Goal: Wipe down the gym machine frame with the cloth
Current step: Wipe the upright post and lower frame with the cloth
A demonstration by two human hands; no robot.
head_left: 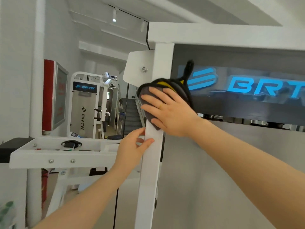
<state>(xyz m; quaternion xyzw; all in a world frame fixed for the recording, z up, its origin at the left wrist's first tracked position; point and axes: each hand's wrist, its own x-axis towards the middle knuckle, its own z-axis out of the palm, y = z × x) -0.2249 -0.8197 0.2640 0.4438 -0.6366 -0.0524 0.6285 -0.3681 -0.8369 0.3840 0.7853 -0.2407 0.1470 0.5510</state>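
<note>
Two hands work on one white post (151, 162) of the gym machine frame. At about seven o'clock, the left hand (132, 149) holds the post, fingers bent around its edge. Just above, near the middle, the right hand (166, 111) presses one grey cloth (145, 93) flat with spread fingers. Wiping looks part done; I think the lower post and the top bar (214, 35) at one o'clock are left.

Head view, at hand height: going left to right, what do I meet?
Red wall cabinet → far BRTW machine → left hand → white upright post → right hand on the cloth → blue BRTW logo.
</note>
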